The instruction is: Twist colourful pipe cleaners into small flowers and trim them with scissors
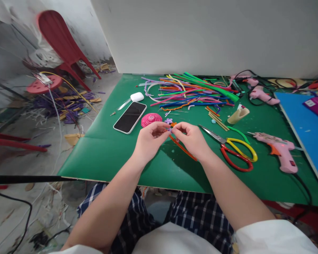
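My left hand (pixel 153 139) and my right hand (pixel 190 138) meet over the front middle of the green table, fingertips pinched together. Between them is an orange pipe cleaner (pixel 184 149), its tail slanting down to the right under my right hand. A bit of purple shows at the fingertips, too small to make out. Just beyond the fingers lie a small purple pipe-cleaner flower (pixel 169 121) and an orange one (pixel 174 124). A pink coiled disc (pixel 151 120) lies beside my left hand. Scissors (pixel 229 148) with red and yellow handles lie open to the right of my right hand.
Many coloured pipe cleaners (pixel 190 92) are heaped at the back. A phone (pixel 130 117) and white earbud case (pixel 137 97) lie left. A pink glue gun (pixel 279 148), a bamboo-like cup (pixel 238 115) and a blue board (pixel 302 123) are on the right, with cords nearby.
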`<state>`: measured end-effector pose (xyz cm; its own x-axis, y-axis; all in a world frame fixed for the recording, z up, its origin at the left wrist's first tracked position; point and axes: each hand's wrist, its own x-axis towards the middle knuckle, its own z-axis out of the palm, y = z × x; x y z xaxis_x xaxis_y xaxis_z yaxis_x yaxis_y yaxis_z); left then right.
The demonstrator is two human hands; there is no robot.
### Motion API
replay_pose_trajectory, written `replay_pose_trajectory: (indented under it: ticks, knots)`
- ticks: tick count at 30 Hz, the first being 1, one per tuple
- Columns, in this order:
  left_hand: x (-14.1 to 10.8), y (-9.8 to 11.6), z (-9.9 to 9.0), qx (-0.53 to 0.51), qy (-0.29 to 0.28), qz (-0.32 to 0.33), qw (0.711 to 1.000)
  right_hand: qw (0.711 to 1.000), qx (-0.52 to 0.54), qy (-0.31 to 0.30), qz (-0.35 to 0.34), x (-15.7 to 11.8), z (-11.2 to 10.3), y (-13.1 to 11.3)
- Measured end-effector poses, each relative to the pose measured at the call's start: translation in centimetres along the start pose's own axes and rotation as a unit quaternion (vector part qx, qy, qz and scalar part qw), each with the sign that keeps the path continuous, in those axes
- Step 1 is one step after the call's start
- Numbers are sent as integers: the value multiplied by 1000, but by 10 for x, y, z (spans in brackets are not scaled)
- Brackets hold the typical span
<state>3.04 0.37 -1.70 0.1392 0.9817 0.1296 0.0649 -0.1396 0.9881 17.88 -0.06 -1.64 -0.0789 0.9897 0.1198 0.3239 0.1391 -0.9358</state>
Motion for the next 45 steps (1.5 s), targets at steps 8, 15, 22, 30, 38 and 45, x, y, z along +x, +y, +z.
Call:
replay_pose_trajectory:
  ticks: [8, 15, 22, 30, 38, 45]
  knots:
    - [3, 0, 0, -50, 22, -29, 998, 1000, 11, 7, -6, 0, -2, -3]
    - [4, -1, -3, -110, -2, -69, 992, 999, 17, -4, -38, 0, -4, -4]
    - [3, 0, -5, -136, -13, -94, 986, 998, 0, 18, -65, 1, -1, 0]
    - [4, 5, -8, -95, -43, -79, 991, 997, 74, -12, -4, 2, -7, -3]
    - [4, 2, -10, -95, -61, -61, 992, 996, 83, 18, 25, 3, -5, -2]
    - [4, 0, -6, -107, -84, -118, 984, 980, 180, 45, 67, 4, 0, 4]
